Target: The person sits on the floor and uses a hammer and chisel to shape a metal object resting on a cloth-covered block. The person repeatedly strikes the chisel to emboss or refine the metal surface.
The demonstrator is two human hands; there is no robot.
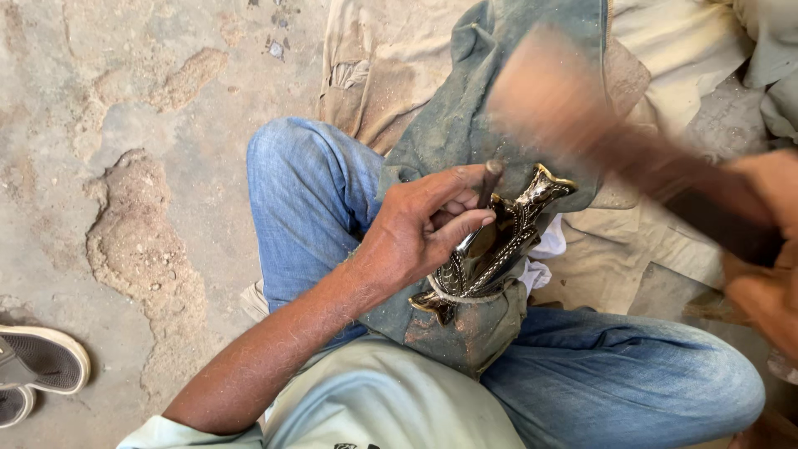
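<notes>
Head view, left hand point(411, 237) pinching punch point(490, 179) on ornate metal piece point(499, 241), right hand point(769, 249) swinging blurred mallet point(553, 96)

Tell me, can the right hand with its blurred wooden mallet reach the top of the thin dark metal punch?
Probably yes. The thin dark metal punch stands in the left hand with its top bare, and the mallet in the right hand has nothing between.

floor point(100, 100): rough grey concrete over the left half of the frame, with worn sandy patches and pits.
shoes point(37, 366): 2 pale slip-ons with dark lining at the lower left edge, partly cut off by the frame.
cloth sheets point(665, 50): beige, dusty, crumpled, spread over the ground in the upper right.
jeans point(307, 191): blue denim, 1 knee bent at the centre, the other leg at the lower right.
shirt point(382, 407): pale green, bottom centre.
</notes>
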